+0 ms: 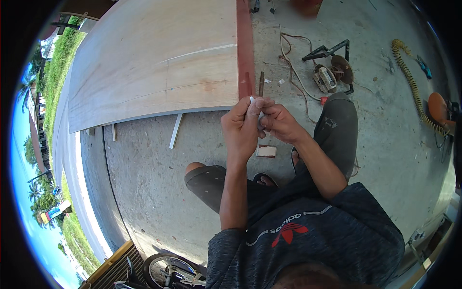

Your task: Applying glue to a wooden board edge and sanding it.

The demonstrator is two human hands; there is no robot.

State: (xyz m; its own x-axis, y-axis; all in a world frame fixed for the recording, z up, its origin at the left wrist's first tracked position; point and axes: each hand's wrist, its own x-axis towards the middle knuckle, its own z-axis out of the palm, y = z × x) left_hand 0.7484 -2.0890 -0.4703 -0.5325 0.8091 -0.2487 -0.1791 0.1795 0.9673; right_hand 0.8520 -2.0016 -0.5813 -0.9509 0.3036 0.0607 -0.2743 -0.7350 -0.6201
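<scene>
My left hand and my right hand meet in front of me at the corner of a large plywood panel. Both are closed, with fingers pinched round a small, thin white piece. Its tip sticks up by my left thumb, and pale material also shows between my palms. My fingers cover most of it, so its kind cannot be made out. Below my hands, on the concrete floor, lies a small block, white with reddish-brown edges.
A red strip runs along the panel's right edge. To the right sit a power tool with a disc and black frame, a tangled cord, a yellow coiled hose and an orange disc. A motorcycle wheel stands lower left.
</scene>
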